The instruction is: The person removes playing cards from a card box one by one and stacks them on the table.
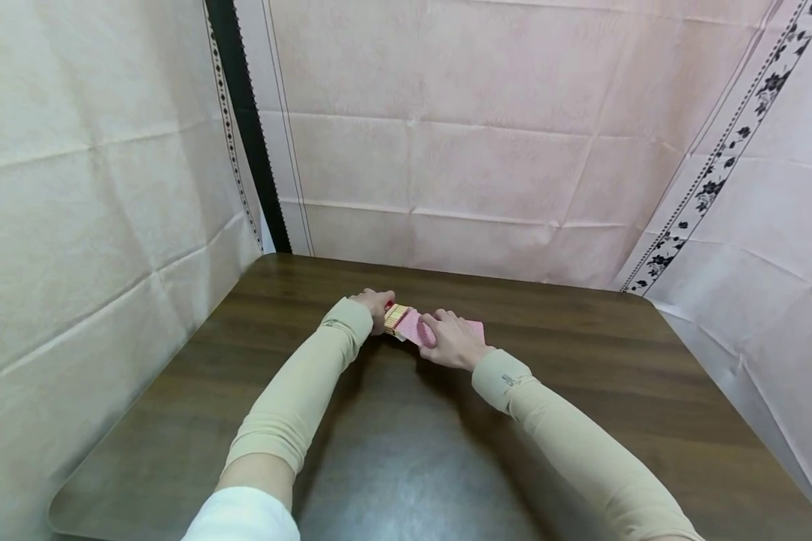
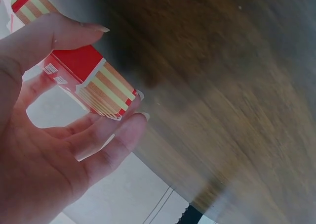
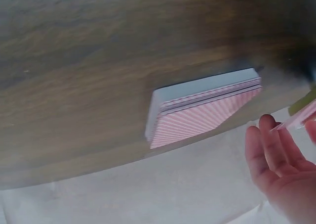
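A small red card box with cream and tan stripes (image 2: 79,66) is in my left hand (image 1: 376,306), thumb across one face and fingers round the other side. My right hand (image 1: 452,342) is close beside it, over a pink patterned piece (image 1: 411,326) that meets the box's end in the head view. In the right wrist view, the thumb and fingers pinch the thin edge of this pink piece, mostly cut off by the frame. A deck of cards with pink striped backs (image 3: 207,108) lies on the table beside the right hand, its corner showing past that hand in the head view.
The brown wooden table (image 1: 298,451) extends around both hands, with its far edge a short way beyond them. Pale cloth sheets (image 1: 446,173) hang behind and at both sides. A dark vertical strip (image 1: 250,128) stands at the back left.
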Motion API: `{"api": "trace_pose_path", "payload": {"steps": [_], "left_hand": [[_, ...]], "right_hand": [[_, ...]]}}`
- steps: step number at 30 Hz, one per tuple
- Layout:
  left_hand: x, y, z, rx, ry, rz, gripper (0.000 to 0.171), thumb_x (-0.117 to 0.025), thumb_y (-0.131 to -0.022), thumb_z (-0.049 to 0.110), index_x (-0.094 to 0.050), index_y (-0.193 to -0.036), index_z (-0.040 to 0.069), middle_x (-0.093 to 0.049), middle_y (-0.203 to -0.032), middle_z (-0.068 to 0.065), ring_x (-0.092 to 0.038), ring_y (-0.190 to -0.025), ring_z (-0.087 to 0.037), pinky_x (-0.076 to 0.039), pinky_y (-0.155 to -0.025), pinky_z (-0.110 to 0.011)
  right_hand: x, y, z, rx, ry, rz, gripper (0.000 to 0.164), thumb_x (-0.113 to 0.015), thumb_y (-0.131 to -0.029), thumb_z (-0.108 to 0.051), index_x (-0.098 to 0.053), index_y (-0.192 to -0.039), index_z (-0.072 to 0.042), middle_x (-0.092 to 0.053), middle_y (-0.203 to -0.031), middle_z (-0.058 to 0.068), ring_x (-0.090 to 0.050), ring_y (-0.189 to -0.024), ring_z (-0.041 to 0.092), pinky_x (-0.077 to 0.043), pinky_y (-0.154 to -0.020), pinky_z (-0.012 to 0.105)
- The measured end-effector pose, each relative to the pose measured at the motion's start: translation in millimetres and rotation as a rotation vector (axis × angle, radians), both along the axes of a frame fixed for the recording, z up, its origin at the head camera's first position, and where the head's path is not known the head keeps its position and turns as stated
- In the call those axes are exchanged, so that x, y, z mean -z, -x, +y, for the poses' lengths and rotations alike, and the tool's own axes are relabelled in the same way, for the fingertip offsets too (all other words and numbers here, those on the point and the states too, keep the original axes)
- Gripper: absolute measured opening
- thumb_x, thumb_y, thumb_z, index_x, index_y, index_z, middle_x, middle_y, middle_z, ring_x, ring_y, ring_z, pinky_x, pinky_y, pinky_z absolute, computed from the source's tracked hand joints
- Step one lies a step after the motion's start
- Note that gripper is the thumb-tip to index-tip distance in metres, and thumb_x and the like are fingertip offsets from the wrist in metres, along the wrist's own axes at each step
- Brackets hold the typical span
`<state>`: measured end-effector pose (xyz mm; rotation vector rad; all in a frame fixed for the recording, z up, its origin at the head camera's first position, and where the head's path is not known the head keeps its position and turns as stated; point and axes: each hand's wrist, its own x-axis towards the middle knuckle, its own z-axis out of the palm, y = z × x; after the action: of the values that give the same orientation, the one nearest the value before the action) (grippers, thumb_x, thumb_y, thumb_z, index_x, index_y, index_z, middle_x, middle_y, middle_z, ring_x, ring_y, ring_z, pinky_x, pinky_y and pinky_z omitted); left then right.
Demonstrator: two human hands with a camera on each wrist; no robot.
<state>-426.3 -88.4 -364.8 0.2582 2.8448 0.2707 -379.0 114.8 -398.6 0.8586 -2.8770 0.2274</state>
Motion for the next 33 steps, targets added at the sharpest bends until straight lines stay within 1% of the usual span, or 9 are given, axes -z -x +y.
{"api": "trace_pose_path", "payload": {"steps": [4, 6, 9, 12, 16, 19, 22, 26, 33], "left_hand": [[7.3, 9.0, -4, -0.03, 0.015, -0.008, 0.057, -0.074, -0.072, 0.01, -0.047, -0.121, 0.023, -0.046, -0.115, -0.016, -0.049, -0.098, -0.029, -0.044, -0.077, -0.04], [11.7, 14.0, -6, -0.04, 0.017, -0.009, 0.06, -0.076, -0.07, 0.01, -0.047, -0.122, 0.024, -0.046, -0.115, -0.016, -0.05, -0.098, -0.03, -0.044, -0.078, -0.041], [14.8, 15.9, -8, -0.044, 0.011, -0.005, 0.063, -0.078, -0.068, 0.01, -0.048, -0.122, 0.025, -0.047, -0.116, -0.016, -0.05, -0.1, -0.03, -0.044, -0.08, -0.042], [13.5, 11.7, -10, -0.037, 0.009, -0.001, 0.064, -0.077, -0.069, 0.01, -0.046, -0.124, 0.025, -0.048, -0.117, -0.016, -0.05, -0.102, -0.03, -0.043, -0.082, -0.043], [2.1, 0.4, -10, -0.019, 0.002, -0.001, 0.062, -0.074, -0.072, 0.009, -0.045, -0.126, 0.022, -0.047, -0.12, -0.019, -0.05, -0.104, -0.032, -0.043, -0.085, -0.043], [-3.6, -1.9, -10, -0.02, 0.002, 0.0, 0.062, -0.072, -0.073, 0.008, -0.045, -0.127, 0.021, -0.045, -0.121, -0.019, -0.048, -0.104, -0.033, -0.043, -0.086, -0.044], [-3.4, 1.3, -8, -0.039, 0.006, -0.006, 0.064, -0.071, -0.073, 0.006, -0.044, -0.128, 0.022, -0.044, -0.121, -0.019, -0.048, -0.102, -0.032, -0.042, -0.085, -0.044], [0.2, 7.9, -7, -0.059, 0.012, -0.019, 0.066, -0.072, -0.072, 0.005, -0.044, -0.129, 0.023, -0.044, -0.121, -0.018, -0.048, -0.1, -0.032, -0.041, -0.084, -0.045], [6.6, 14.1, -4, -0.077, 0.018, -0.027, 0.067, -0.073, -0.071, 0.005, -0.045, -0.128, 0.025, -0.044, -0.121, -0.017, -0.048, -0.1, -0.032, -0.041, -0.084, -0.045]], "right_hand": [[2.1, 0.2, 7, 0.018, 0.027, 0.006, 0.044, -0.063, -0.085, -0.037, -0.056, -0.122, -0.015, -0.055, -0.111, 0.012, -0.054, -0.101, 0.027, -0.048, -0.089, 0.045], [3.4, 0.8, 10, 0.044, 0.041, 0.015, 0.044, -0.062, -0.086, -0.039, -0.055, -0.122, -0.015, -0.053, -0.109, 0.012, -0.054, -0.097, 0.026, -0.048, -0.087, 0.045], [6.6, 2.0, 15, 0.106, 0.042, 0.049, 0.047, -0.059, -0.088, -0.043, -0.052, -0.124, -0.014, -0.052, -0.108, 0.014, -0.053, -0.094, 0.027, -0.047, -0.085, 0.044], [9.7, 2.8, 19, 0.175, 0.041, 0.102, 0.045, -0.056, -0.09, -0.045, -0.051, -0.12, -0.012, -0.052, -0.103, 0.015, -0.052, -0.092, 0.03, -0.044, -0.081, 0.044], [11.6, 3.7, 24, 0.282, 0.046, 0.158, 0.044, -0.053, -0.091, -0.047, -0.051, -0.114, -0.009, -0.053, -0.097, 0.017, -0.052, -0.09, 0.033, -0.04, -0.076, 0.045], [11.5, 4.6, 26, 0.357, 0.048, 0.175, 0.043, -0.052, -0.091, -0.048, -0.052, -0.108, -0.008, -0.052, -0.093, 0.018, -0.052, -0.089, 0.035, -0.04, -0.075, 0.046], [12.1, 5.2, 28, 0.417, 0.048, 0.178, 0.043, -0.053, -0.089, -0.048, -0.053, -0.103, -0.007, -0.052, -0.091, 0.02, -0.053, -0.087, 0.038, -0.041, -0.074, 0.049], [13.6, 4.8, 31, 0.468, 0.029, 0.167, 0.046, -0.053, -0.087, -0.048, -0.055, -0.102, -0.004, -0.054, -0.093, 0.022, -0.055, -0.089, 0.041, -0.042, -0.075, 0.052], [15.6, 1.4, 33, 0.503, -0.029, 0.091, 0.054, -0.051, -0.087, -0.05, -0.057, -0.111, -0.003, -0.058, -0.102, 0.026, -0.056, -0.097, 0.044, -0.042, -0.082, 0.057]]}}
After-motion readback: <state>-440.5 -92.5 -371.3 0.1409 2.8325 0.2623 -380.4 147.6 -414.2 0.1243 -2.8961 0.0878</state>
